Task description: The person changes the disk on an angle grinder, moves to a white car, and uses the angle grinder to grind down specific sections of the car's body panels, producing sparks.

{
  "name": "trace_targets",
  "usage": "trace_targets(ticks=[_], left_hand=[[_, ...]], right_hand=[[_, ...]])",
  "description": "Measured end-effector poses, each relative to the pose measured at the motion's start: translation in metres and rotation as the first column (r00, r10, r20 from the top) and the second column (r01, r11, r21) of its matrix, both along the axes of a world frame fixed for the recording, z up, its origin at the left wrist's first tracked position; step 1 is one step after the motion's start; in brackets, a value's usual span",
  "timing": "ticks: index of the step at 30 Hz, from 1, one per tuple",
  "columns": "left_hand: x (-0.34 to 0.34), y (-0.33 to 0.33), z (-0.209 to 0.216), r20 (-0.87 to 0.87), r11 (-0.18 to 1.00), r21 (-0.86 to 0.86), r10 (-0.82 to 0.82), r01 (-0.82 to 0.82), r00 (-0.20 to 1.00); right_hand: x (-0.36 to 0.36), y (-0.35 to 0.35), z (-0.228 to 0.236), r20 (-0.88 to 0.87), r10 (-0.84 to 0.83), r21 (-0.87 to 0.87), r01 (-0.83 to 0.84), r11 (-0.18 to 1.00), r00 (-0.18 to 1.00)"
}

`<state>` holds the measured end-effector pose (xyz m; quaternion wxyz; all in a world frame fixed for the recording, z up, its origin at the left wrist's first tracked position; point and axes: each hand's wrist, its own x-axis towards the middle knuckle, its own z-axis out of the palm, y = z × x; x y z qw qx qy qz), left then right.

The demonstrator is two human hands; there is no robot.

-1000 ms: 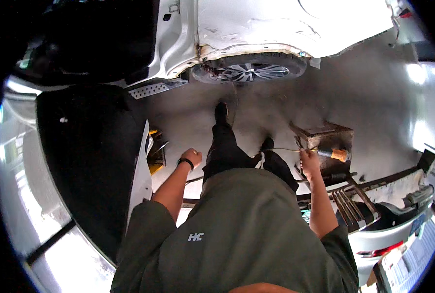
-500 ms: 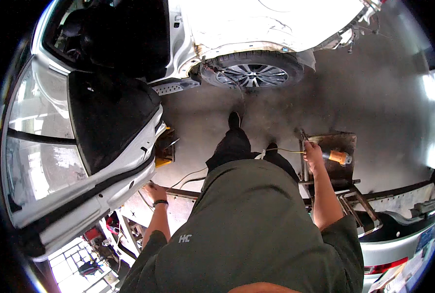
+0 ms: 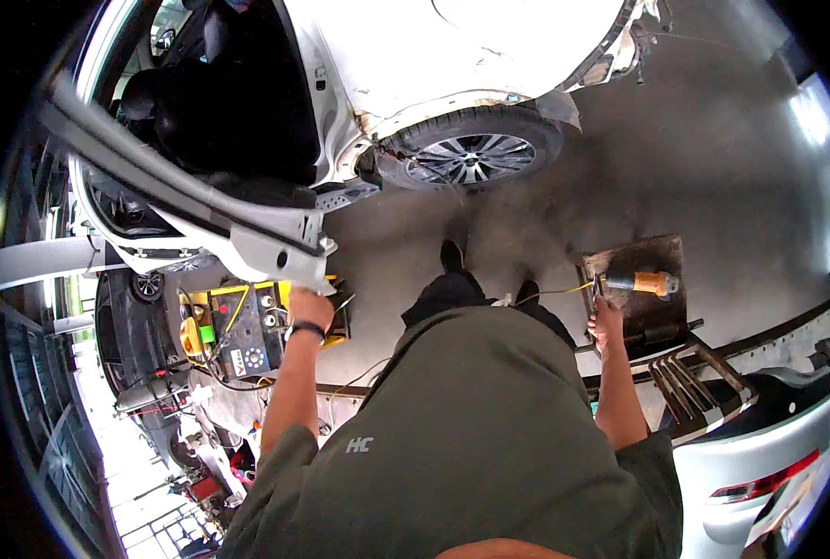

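Wearing a dark green shirt [image 3: 489, 419] with small pale lettering [image 3: 359, 445]; extending both bare forearms [image 3: 292, 391] forward. Setting the left hand [image 3: 310, 306], knuckles up above a black wristband [image 3: 309, 328], against the corner of a white car door [image 3: 270, 253], with fingers hidden and grip impossible to tell. Curling the right hand [image 3: 606, 322] around a slim, partly covered tool [image 3: 597, 283], just beside an orange-and-grey power tool [image 3: 648, 282] on a worn brown stand [image 3: 637, 252]. Facing a wheel [image 3: 473, 156] and white car body [image 3: 433, 70] beyond.

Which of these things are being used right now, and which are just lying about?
At the hands:
- small metal tool, in the right hand
- car door, at the left hand

Apparently just around:
- orange power tool
- metal stand
- bumper
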<state>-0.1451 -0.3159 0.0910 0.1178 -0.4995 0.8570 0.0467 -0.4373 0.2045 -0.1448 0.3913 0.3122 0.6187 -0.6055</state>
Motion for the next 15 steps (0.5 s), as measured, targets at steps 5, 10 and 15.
trace_targets(ticks=[5,10,15], left_hand=[[-0.130,-0.028,0.021,-0.216,0.995,0.094,0.056,-0.036,0.975],[-0.198,-0.099,-0.008,-0.239,0.968,-0.001,-0.244,0.251,0.940],[-0.240,-0.119,0.016,-0.396,0.880,-0.102,-0.463,0.464,0.793]], right_hand=[[0.010,0.001,0.000,-0.047,-0.049,0.025,0.050,0.998,0.998],[0.013,-0.018,0.018,-0.048,0.008,0.041,-0.006,0.999,0.999],[0.024,-0.031,0.006,-0.088,-0.029,0.033,0.032,0.999,0.996]])
